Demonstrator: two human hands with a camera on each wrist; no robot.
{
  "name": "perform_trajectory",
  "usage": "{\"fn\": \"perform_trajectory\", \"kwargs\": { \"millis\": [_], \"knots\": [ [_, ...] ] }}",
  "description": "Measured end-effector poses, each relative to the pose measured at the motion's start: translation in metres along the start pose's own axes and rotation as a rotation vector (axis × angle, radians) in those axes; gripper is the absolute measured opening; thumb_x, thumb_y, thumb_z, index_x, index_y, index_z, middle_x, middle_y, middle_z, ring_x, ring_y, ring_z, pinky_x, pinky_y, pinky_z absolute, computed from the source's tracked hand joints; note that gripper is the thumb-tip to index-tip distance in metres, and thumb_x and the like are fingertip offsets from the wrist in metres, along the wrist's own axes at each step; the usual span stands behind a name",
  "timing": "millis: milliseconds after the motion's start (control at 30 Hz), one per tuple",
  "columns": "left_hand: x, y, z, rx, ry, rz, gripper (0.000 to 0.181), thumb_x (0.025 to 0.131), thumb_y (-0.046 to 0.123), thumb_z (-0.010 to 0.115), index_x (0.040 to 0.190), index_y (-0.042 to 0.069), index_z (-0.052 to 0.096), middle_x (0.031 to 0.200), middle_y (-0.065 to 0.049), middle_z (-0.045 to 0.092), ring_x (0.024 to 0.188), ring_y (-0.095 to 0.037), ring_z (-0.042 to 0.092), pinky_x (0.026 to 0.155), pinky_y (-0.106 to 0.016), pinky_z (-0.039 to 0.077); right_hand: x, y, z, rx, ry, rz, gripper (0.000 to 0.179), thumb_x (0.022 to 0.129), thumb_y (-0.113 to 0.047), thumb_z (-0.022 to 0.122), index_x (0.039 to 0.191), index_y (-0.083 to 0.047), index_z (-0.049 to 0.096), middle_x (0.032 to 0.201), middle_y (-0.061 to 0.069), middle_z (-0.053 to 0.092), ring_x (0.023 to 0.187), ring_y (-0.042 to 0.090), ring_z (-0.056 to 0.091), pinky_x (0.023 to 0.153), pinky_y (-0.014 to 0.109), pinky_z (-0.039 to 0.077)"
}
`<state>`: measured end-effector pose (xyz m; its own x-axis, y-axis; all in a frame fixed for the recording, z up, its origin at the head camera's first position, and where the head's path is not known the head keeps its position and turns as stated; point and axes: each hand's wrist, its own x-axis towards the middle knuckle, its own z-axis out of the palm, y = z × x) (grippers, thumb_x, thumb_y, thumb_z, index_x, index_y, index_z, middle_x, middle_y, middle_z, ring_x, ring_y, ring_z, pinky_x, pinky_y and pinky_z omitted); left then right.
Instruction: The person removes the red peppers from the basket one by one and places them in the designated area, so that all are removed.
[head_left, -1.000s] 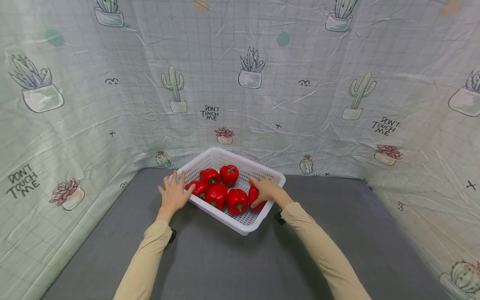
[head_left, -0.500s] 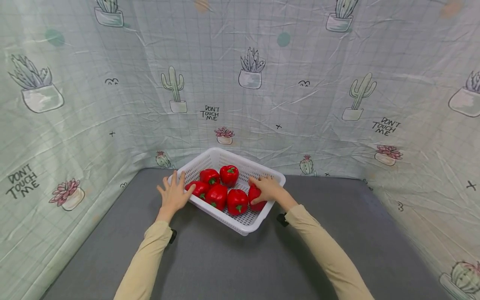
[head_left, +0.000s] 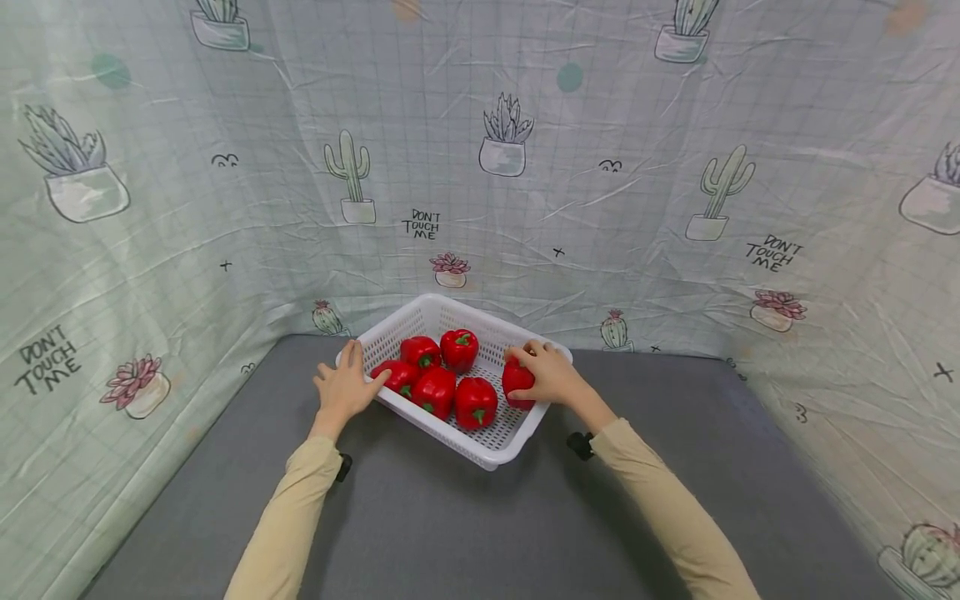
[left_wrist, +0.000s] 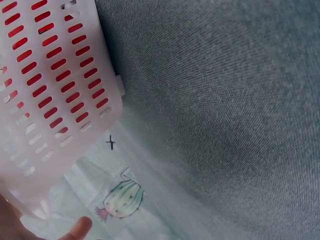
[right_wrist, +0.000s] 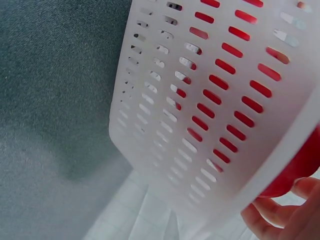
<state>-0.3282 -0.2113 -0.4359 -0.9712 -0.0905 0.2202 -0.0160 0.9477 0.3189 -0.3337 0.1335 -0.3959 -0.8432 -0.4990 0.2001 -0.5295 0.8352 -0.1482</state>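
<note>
pepper (head_left: 516, 380) higher; between right fingers (right_wrist: 275, 212)

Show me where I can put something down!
The gray tabletop is bare in front of the white basket, between the left sleeve and right sleeve, and to its right. The basket is crowded: red peppers, the left hand at its left end, the right hand holding one pepper.

Three cameras: one on my head, one on each wrist.
From my head, I look forward and down from farther back over the whole white, slotted plastic basket (head_left: 459, 443); each wrist camera faces its outer wall close up. All three share the basket, grey woven tabletop (head_left: 450, 533) and pale cactus-printed sheet (head_left: 480, 200).
</note>
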Motion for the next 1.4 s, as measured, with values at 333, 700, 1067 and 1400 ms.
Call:
{"fn": "perform_trajectory", "kwargs": {
  "millis": [333, 700, 1067, 1400],
  "knots": [
    [0.001, -0.002, 0.000, -0.023, -0.049, -0.011, 0.085, 0.084, 0.053, 0.044, 0.141, -0.004, 0.014, 0.149, -0.021, 0.006, 0.116, -0.060, 0.020, 0.087, -0.074, 0.017, -0.011, 0.000, -0.016, -0.005, 0.117, -0.022, 0.057, 0.068, -0.041, 0.073, 0.117, -0.026, 0.049, 0.115, 0.008, 0.048, 0.103, 0.030, 0.044, 0.085, 0.047, 0.043],
    [0.001, -0.002, 0.002, -0.031, -0.064, -0.031, 0.085, 0.085, 0.053, 0.043, 0.140, -0.005, 0.013, 0.148, -0.022, 0.004, 0.117, -0.059, 0.020, 0.088, -0.073, 0.016, -0.024, 0.002, -0.037, 0.021, 0.207, -0.044, 0.060, 0.068, -0.042, 0.072, 0.119, -0.023, 0.047, 0.115, 0.006, 0.047, 0.103, 0.028, 0.043, 0.084, 0.048, 0.043],
    [0.002, -0.002, 0.000, -0.036, -0.060, -0.034, 0.085, 0.084, 0.052, 0.044, 0.140, -0.005, 0.014, 0.148, -0.021, 0.005, 0.117, -0.058, 0.020, 0.088, -0.073, 0.016, -0.038, 0.012, -0.045, 0.003, 0.243, -0.047, 0.061, 0.068, -0.040, 0.072, 0.122, -0.023, 0.047, 0.120, 0.007, 0.046, 0.104, 0.030, 0.042, 0.084, 0.050, 0.041],
    [0.001, -0.001, -0.002, -0.039, -0.060, -0.030, 0.085, 0.084, 0.052, 0.044, 0.140, -0.005, 0.015, 0.147, -0.022, 0.009, 0.116, -0.059, 0.022, 0.087, -0.073, 0.017, -0.054, 0.025, -0.046, 0.008, 0.289, -0.040, 0.070, 0.066, -0.035, 0.074, 0.126, -0.017, 0.044, 0.122, 0.009, 0.047, 0.102, 0.030, 0.041, 0.073, 0.045, 0.048]
  ]
}}
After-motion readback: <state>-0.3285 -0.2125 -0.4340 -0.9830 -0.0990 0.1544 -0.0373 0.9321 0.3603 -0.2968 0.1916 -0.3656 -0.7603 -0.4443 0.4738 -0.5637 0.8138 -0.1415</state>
